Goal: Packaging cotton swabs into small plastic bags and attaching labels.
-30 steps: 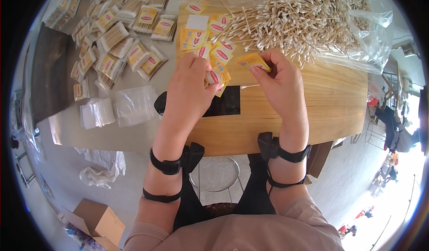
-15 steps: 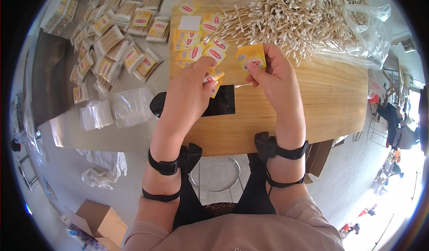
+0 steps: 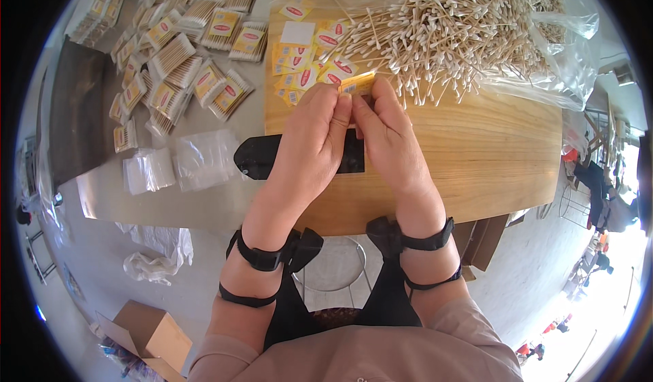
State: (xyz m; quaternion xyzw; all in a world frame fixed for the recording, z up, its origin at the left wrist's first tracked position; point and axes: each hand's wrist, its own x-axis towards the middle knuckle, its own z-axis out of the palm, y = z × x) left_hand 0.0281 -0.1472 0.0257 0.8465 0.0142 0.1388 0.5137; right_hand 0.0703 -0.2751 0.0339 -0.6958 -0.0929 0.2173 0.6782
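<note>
My left hand [image 3: 314,134] and my right hand [image 3: 393,137] meet over the wooden table, both closed on yellow printed cards [image 3: 358,82]. The cards stand tilted with their upper edge showing, and fingers hide most of them. How many there are I cannot tell. Just beyond my left hand lie loose yellow cards [image 3: 299,61] with red ovals, one turned white side up [image 3: 297,32]. A flat black piece [image 3: 258,156] with a pointed end lies under my left wrist. Past my right hand spreads a big heap of cotton swabs [image 3: 462,28] with wooden sticks.
Many clear packets of swabs [image 3: 170,55] with yellow cards cover the grey table at left. Empty clear bags [image 3: 204,161] lie nearer me. A clear plastic sheet [image 3: 571,76] sits around the swab heap. A cardboard box [image 3: 160,338] stands open on the floor.
My hands have come together; the right moved left and the cards each held now meet in one bundle. The card faces have tilted away, leaving mainly an edge in view.
</note>
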